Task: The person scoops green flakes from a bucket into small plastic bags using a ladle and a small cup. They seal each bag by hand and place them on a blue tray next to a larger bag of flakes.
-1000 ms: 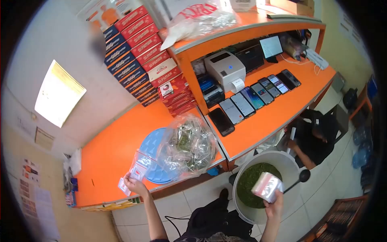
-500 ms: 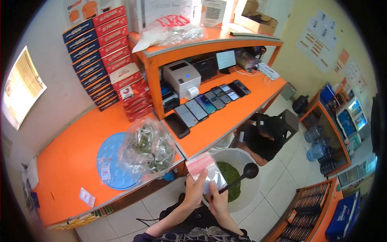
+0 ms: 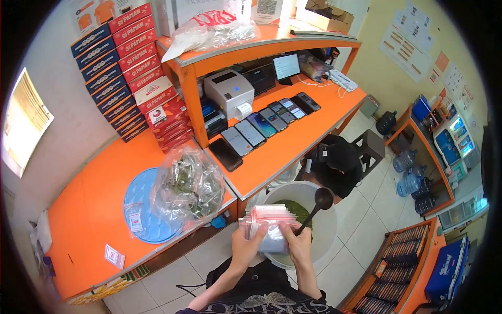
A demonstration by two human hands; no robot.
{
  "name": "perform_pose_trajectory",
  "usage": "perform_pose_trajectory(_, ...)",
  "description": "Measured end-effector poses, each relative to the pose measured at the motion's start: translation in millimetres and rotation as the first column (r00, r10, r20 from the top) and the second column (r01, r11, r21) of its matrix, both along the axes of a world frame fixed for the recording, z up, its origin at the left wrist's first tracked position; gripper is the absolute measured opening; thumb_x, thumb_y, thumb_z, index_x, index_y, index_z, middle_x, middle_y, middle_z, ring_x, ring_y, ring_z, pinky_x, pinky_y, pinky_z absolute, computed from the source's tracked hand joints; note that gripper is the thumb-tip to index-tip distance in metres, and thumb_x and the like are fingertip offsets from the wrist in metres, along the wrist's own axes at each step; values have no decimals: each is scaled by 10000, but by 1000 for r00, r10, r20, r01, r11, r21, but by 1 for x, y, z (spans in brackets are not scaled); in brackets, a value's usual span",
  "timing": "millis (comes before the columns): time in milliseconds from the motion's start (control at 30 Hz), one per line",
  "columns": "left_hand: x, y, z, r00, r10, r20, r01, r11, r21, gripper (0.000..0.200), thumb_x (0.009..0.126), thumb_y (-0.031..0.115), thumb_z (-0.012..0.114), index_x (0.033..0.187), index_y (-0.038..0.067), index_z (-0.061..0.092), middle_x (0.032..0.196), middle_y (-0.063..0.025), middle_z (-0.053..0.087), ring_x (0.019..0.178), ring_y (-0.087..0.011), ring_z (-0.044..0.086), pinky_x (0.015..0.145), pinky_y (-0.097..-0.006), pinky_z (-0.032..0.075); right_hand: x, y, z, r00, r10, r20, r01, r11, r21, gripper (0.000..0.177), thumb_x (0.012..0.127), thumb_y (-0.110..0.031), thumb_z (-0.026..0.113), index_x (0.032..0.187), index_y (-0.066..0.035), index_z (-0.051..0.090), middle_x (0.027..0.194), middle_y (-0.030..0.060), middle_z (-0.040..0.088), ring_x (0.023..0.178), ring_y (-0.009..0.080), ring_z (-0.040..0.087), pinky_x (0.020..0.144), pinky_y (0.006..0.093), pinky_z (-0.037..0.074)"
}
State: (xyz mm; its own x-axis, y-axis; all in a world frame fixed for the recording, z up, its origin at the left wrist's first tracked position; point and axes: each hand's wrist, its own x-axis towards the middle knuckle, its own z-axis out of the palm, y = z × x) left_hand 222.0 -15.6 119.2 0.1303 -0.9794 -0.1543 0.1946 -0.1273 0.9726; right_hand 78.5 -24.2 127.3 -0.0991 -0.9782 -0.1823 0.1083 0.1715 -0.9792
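Both hands meet in front of my body around a stack of clear zip bags (image 3: 272, 233) with pink-red top edges. My left hand (image 3: 248, 248) grips the stack's left side, thumb on the front. On the right side, my right hand (image 3: 298, 244) pinches the bags and also keeps hold of a black ladle (image 3: 317, 206), its bowl pointing up and away. Just beyond and below the hands stands a white bucket (image 3: 328, 230) holding chopped green leafy stuff (image 3: 294, 208), partly hidden by the bags.
A clear bag of filled green packets (image 3: 188, 183) overlaps a blue round mat (image 3: 144, 196) on the orange counter (image 3: 99, 209). Several phones (image 3: 261, 124) lie before a label printer (image 3: 228, 93). A person in black (image 3: 334, 166) crouches beyond the bucket. Stacked boxes (image 3: 137, 68) stand left.
The bag stack has come upright and fanned out, with both hands now at its sides. The ladle has tilted more upright. The crouching person has shifted, and my view has moved slightly.
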Motion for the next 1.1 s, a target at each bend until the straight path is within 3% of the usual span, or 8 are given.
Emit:
perform_pose_trajectory(600, 80, 35, -38, 853, 426, -303, -445, 895, 5, 233, 915, 173, 552, 1074, 5, 575, 984, -42, 605, 881, -91, 538, 764, -241, 426, 66, -26, -21, 971, 190, 147, -172, 977, -125, 154, 868, -110, 611, 962, 11, 612, 862, 9, 624, 740, 72, 533, 673, 239, 430)
perform_pose_trajectory(667, 108, 23, -14, 600, 669, -438, -735, 678, 29, 187, 910, 157, 548, 1006, 3, 595, 974, -46, 592, 865, -87, 519, 740, -237, 415, 64, -33, -21, 910, 160, 382, -151, 987, -54, 208, 882, -150, 602, 1014, 11, 591, 924, 34, 627, 786, 110, 567, 714, 262, 449)
perform_pose_trajectory(733, 177, 22, -40, 545, 805, -233, -836, 544, -74, 170, 904, 147, 544, 922, -9, 610, 888, -39, 593, 788, -87, 509, 692, -240, 413, 66, -35, -8, 874, 162, 458, -148, 987, -67, 242, 880, -181, 609, 1030, 7, 580, 950, 47, 629, 818, 133, 586, 745, 282, 464)
perform_pose_trajectory(800, 250, 25, -86, 511, 809, 290, -840, 542, -32, 180, 879, 149, 560, 866, -25, 605, 771, -23, 575, 698, -80, 485, 623, -246, 411, 64, -32, -13, 874, 210, 438, -198, 978, -73, 248, 877, -186, 613, 1026, 9, 580, 953, 47, 629, 829, 134, 584, 757, 285, 464)
perform_pose_trajectory(867, 312, 19, -159, 543, 709, 450, -764, 640, -87, 237, 838, 168, 585, 923, -51, 611, 732, -75, 613, 635, -147, 548, 610, -310, 451, 63, -26, -16, 870, 253, 423, -248, 966, -69, 266, 866, -195, 630, 1019, 18, 584, 972, 56, 626, 867, 143, 578, 798, 294, 455)
perform_pose_trajectory(967, 328, 1, -155, 237, 425, 874, -794, 603, -78, 327, 799, 168, 592, 1035, -57, 596, 758, -151, 651, 643, -270, 614, 649, -399, 481, 59, -19, -31, 874, 262, 408, -293, 956, 13, 245, 861, -190, 638, 995, 10, 589, 944, 40, 619, 804, 115, 565, 716, 266, 456)
perform_pose_trajectory(1000, 322, 0, -150, 197, 397, 897, -816, 573, -74, 518, 806, 199, 587, 1244, -50, 466, 1050, -265, 598, 925, -378, 599, 791, -448, 471, 58, -18, -33, 898, 224, 379, -242, 970, 0, 228, 867, -183, 630, 993, 2, 584, 926, 30, 614, 768, 97, 552, 670, 255, 443)
perform_pose_trajectory(1100, 268, -6, -99, -326, 391, 861, -717, 491, -494, 658, 841, 265, 575, 1360, -32, 301, 1327, -259, 400, 1199, -381, 423, 952, -439, 379, 70, -22, -20, 939, 24, 343, -15, 1000, -27, 186, 886, -164, 604, 994, -18, 568, 879, 6, 601, 691, 61, 523, 566, 232, 411)
